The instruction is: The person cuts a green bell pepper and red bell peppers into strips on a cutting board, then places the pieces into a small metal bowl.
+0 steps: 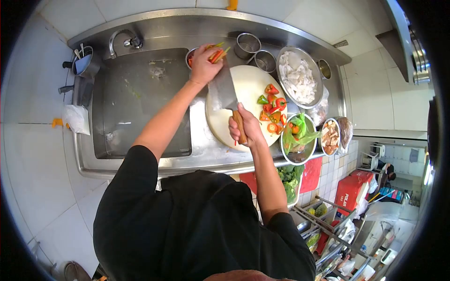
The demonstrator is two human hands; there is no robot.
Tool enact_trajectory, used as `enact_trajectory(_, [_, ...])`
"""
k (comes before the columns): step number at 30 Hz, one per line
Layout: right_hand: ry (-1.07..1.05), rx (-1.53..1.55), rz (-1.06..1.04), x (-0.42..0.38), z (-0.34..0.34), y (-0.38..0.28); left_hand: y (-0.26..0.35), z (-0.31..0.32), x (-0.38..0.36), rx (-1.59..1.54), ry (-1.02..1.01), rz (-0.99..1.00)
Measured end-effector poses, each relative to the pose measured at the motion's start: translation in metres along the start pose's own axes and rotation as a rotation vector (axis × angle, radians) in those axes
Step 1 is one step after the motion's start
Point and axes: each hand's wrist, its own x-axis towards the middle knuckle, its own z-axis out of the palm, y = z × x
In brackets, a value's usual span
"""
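My left hand (206, 64) is closed on sliced pepper strips (218, 55), red and green, above a small metal bowl (190, 58) that it partly hides. My right hand (247, 125) grips the wooden handle of a wide cleaver (223, 90). The cleaver's blade reaches up toward my left hand, over the left side of the round white cutting board (243, 77). Red, orange and green pepper pieces (273, 108) lie on the board's right side.
A sink (140, 103) with a faucet (131, 42) is at the left. Right of the board stand a large bowl of white strips (298, 77), a colander with greens (298, 140) and a bowl of brown pieces (330, 137). Two metal pots (247, 45) stand behind.
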Motion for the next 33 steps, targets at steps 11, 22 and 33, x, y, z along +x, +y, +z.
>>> enact_trajectory(11, [0.338,-0.201,-0.062,-0.021,-0.011,-0.015,-0.101,0.003,-0.010,0.478,-0.285,0.050])
enact_trajectory(22, [0.376,-0.006,-0.225,-0.157,-0.087,0.093,-0.040,-0.012,0.011,0.328,-0.244,0.241])
enact_trajectory(33, [0.368,0.430,-0.190,-0.186,-0.106,0.244,0.064,0.027,-0.177,0.294,-0.961,0.207])
